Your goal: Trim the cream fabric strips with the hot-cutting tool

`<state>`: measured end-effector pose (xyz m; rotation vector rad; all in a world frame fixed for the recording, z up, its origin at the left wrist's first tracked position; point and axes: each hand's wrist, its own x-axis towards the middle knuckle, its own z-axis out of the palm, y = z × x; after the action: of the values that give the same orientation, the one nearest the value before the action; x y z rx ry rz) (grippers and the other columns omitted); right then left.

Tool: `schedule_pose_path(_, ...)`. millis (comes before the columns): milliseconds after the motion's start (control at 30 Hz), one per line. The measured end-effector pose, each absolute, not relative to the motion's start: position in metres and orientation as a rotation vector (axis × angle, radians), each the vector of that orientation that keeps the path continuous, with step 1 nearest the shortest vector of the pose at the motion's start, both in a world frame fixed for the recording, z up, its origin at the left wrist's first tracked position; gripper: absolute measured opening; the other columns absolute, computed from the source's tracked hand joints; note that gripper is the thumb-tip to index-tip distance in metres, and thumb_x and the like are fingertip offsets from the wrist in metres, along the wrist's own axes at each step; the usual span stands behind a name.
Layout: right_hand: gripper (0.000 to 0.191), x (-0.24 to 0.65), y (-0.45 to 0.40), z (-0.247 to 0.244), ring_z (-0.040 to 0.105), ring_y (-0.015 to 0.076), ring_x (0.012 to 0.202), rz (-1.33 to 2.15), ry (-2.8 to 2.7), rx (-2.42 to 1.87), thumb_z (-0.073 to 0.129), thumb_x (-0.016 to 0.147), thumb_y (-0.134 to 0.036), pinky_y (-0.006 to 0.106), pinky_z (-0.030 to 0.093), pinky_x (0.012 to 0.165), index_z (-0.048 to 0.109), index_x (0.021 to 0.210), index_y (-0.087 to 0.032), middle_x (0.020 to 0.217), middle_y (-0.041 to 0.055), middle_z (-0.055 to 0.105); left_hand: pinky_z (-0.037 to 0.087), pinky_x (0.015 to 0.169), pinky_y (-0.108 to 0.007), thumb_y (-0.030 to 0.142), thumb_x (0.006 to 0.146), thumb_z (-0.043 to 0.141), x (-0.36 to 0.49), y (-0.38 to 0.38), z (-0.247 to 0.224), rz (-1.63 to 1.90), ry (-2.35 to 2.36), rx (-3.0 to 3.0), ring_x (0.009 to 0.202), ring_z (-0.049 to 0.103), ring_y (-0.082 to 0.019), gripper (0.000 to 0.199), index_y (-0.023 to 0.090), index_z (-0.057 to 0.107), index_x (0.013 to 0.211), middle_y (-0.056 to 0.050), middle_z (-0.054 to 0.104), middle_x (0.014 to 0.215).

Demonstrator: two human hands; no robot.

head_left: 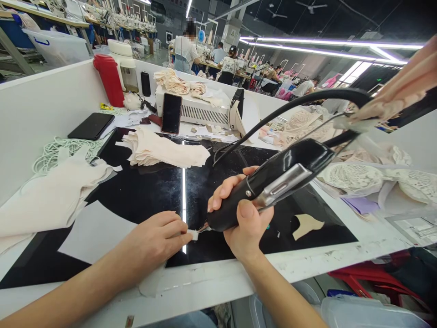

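My right hand (pixel 244 214) is wrapped round a black handheld tool (pixel 273 180) with a silver lever, tilted down to the left. Its thin metal tip touches or nearly touches a small white piece (pixel 194 234). The fingers of my left hand (pixel 160 237) pinch that piece against the glossy black board (pixel 136 191). Under my left forearm lies a pale sheet (pixel 95 232). A stack of cream fabric pieces (pixel 164 148) rests at the back of the board, and a small beige scrap (pixel 307 225) sits to the right of the tool.
More cream fabric (pixel 48 196) and green cord (pixel 56 152) are at the left. Behind stand a phone (pixel 171 113), a red bottle (pixel 109 81) and a white vented box (pixel 201 111). Lace cups (pixel 355 177) lie right. A black cable (pixel 290 102) arches overhead. People sit far back.
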<state>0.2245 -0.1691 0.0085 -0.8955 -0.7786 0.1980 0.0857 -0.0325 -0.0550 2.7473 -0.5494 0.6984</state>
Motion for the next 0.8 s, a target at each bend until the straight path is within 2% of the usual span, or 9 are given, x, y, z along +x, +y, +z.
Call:
schedule_pose_path(267, 0.033, 0.2251, -0.168, 0.0083, 0.06, 0.0116, 0.056, 0.17, -0.796, -0.93, 0.072, 0.094, -0.035, 0.03, 0.052, 0.054, 0.051, 0.119, -0.03, 0.083, -0.0063, 0.063, 0.058, 0.091, -0.04, 0.009, 0.103, 0.055, 0.0869, -0.033, -0.0526, 0.714, -0.547, 2.746, 0.099, 0.066, -0.022, 0.017, 0.013, 0.069, 0.112, -0.007, 0.07, 0.1)
schedule_pose_path(667, 0.042, 0.2179, -0.1751, 0.0073, 0.061, 0.0116, 0.059, 0.236, -0.797, -0.866, 0.078, 0.089, -0.041, 0.028, 0.052, 0.053, 0.052, 0.12, -0.03, 0.085, -0.0054, 0.063, 0.058, 0.093, -0.041, 0.008, 0.103, 0.054, 0.0856, -0.0316, -0.0577, 0.626, -0.537, 2.764, 0.101, 0.063, -0.023, 0.019, 0.014, 0.066, 0.117, -0.006, 0.066, 0.1)
schedule_pose_path(800, 0.037, 0.2186, -0.1746, 0.0065, 0.06, 0.0125, 0.057, 0.212, -0.803, -0.932, 0.073, 0.093, -0.042, 0.03, 0.052, 0.053, 0.05, 0.119, -0.031, 0.084, -0.0054, 0.062, 0.058, 0.093, -0.042, 0.008, 0.104, 0.054, 0.0857, -0.0329, -0.0557, 0.639, -0.526, 2.759, 0.098, 0.064, -0.022, 0.019, 0.015, 0.067, 0.116, -0.005, 0.067, 0.099)
